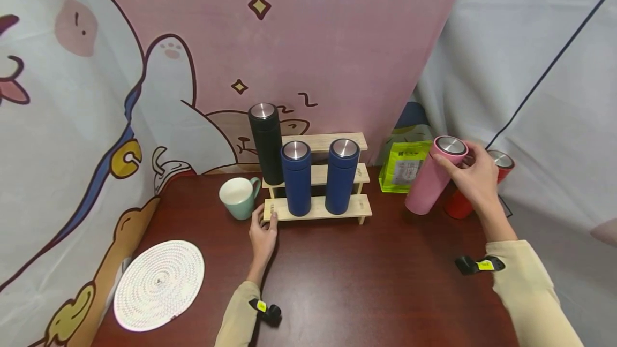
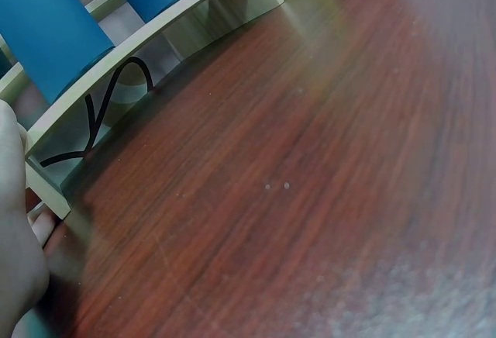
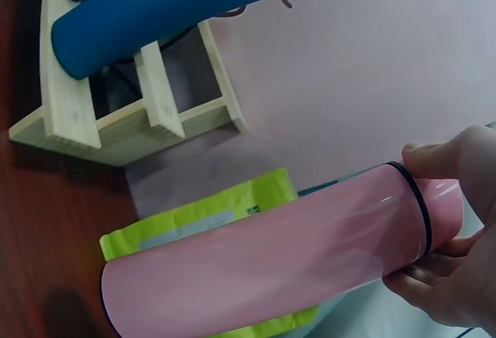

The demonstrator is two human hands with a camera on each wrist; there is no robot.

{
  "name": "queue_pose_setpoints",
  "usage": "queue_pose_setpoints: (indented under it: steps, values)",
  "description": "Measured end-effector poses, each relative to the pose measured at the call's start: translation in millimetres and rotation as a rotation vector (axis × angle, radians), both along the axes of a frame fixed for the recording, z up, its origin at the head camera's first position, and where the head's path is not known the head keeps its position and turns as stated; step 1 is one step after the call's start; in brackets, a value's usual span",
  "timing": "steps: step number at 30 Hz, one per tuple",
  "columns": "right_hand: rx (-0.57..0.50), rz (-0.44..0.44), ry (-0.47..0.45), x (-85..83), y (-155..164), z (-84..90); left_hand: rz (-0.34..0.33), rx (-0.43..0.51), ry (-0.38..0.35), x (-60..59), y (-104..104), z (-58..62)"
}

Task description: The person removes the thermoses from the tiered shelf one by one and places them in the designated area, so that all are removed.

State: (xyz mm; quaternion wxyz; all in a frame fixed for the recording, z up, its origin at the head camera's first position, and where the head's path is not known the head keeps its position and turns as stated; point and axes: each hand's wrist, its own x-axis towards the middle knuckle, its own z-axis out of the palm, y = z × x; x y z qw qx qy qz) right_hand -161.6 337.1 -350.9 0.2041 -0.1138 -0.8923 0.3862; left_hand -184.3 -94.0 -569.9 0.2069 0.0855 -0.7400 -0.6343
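A pink thermos bottle (image 1: 429,182) with a steel-topped lid is gripped near its top by my right hand (image 1: 477,175); it leans in the head view. In the right wrist view, thumb and fingers wrap the pink bottle (image 3: 263,256) around the dark ring below its lid. My left hand (image 1: 263,234) holds the left end of the lowest step of a wooden three-step rack (image 1: 313,209). Two blue bottles (image 1: 298,181) stand on that lowest step, and a black bottle (image 1: 266,146) stands on the middle step at the left.
Left of the rack stands a mint-green mug (image 1: 239,200). A round white woven mat (image 1: 159,285) lies at the front left. Behind the pink bottle are a lime-green packet (image 1: 397,167) and, to the right, a red bottle (image 1: 458,205). Printed cloth (image 1: 337,58) hangs behind the table.
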Motion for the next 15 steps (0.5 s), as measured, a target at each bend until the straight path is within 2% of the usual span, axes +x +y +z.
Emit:
queue_pose_setpoints:
  steps: [6,9,15]
  values:
    - [0.027,-0.033,-0.022,3.7,10,-12.8,-0.038,-0.015,0.024,12.8,1,25.2]
    - [0.037,-0.047,-0.026,4.2,14,-20.5,-0.039,-0.017,0.031,14.6,1,28.6]
    - [0.029,-0.072,-0.012,4.0,22,-34.8,-0.038,-0.006,0.025,14.8,0,27.8]
